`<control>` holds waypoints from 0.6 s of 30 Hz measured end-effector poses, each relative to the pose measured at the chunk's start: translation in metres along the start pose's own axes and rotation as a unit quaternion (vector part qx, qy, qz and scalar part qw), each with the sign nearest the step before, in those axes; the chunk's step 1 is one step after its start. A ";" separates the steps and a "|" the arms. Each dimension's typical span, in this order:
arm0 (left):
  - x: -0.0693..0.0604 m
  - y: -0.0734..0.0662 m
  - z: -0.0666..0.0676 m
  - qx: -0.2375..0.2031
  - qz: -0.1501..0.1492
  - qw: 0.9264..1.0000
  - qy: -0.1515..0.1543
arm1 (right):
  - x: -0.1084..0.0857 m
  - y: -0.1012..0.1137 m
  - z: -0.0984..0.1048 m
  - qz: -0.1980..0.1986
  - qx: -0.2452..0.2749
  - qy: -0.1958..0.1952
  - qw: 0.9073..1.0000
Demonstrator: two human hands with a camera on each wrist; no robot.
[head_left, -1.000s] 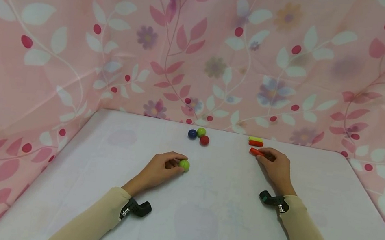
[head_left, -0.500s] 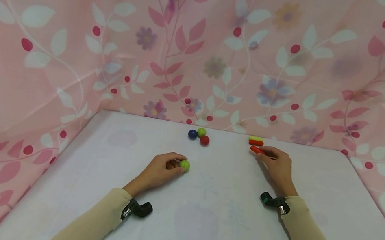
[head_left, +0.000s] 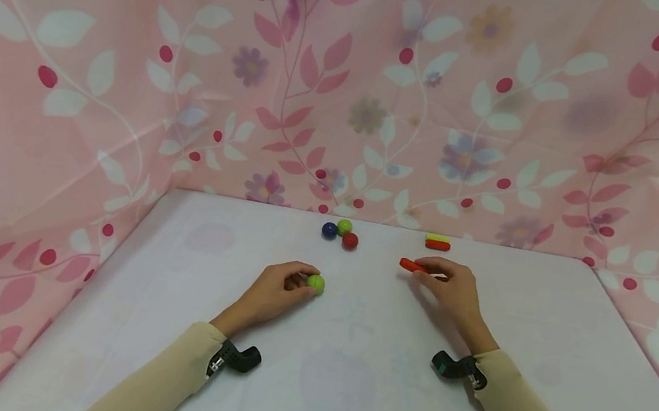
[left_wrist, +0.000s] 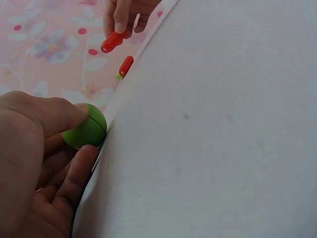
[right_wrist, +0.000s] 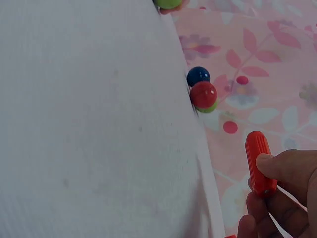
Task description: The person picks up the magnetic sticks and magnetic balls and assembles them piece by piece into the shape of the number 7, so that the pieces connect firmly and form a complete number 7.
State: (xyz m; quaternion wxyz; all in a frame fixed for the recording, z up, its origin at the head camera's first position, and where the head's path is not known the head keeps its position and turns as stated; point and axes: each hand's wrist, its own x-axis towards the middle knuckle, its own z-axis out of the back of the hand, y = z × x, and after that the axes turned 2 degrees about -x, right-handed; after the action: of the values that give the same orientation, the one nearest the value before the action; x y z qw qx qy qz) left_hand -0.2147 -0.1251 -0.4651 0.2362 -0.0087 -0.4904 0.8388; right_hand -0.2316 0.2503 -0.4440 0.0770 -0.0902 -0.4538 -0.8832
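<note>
My left hand point(head_left: 270, 295) pinches a green ball point(head_left: 315, 284) between thumb and fingers; in the left wrist view the green ball point(left_wrist: 88, 130) shows a groove beside the thumb. My right hand point(head_left: 454, 295) holds a red ribbed stick point(head_left: 412, 265) by one end, its other end pointing left. The right wrist view shows the thumb pressed on the red stick point(right_wrist: 258, 163), with fingers beneath. Farther back and to the right of the green ball, a second red stick point(head_left: 438, 245) lies against a yellow-green one point(head_left: 438, 238).
A blue ball point(head_left: 329, 230), another green ball point(head_left: 345, 227) and a red ball point(head_left: 350, 241) sit clustered near the back of the white-covered table point(head_left: 203, 384). A pink floral cloth point(head_left: 320, 92) hangs behind and at both sides.
My right hand has moved left and slightly toward the front with the red stick, away from the two sticks at the back. My left hand and its green ball have stayed in place.
</note>
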 end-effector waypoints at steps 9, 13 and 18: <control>0.000 0.002 0.000 0.000 0.007 1.000 0.003 | -0.005 0.018 -0.011 0.016 0.013 -0.001 1.000; 0.000 0.001 0.000 -0.003 0.005 1.000 0.003 | -0.006 0.025 -0.016 0.013 0.021 0.007 1.000; 0.000 0.003 0.000 -0.005 0.003 1.000 0.004 | -0.006 0.031 -0.023 0.025 0.027 0.014 0.999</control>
State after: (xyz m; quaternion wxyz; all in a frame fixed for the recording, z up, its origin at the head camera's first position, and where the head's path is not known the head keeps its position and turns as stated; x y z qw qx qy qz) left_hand -0.2158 -0.1264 -0.4672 0.2353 -0.0145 -0.4935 0.8372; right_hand -0.2210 0.2144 -0.4339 0.1081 -0.0869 -0.4741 -0.8695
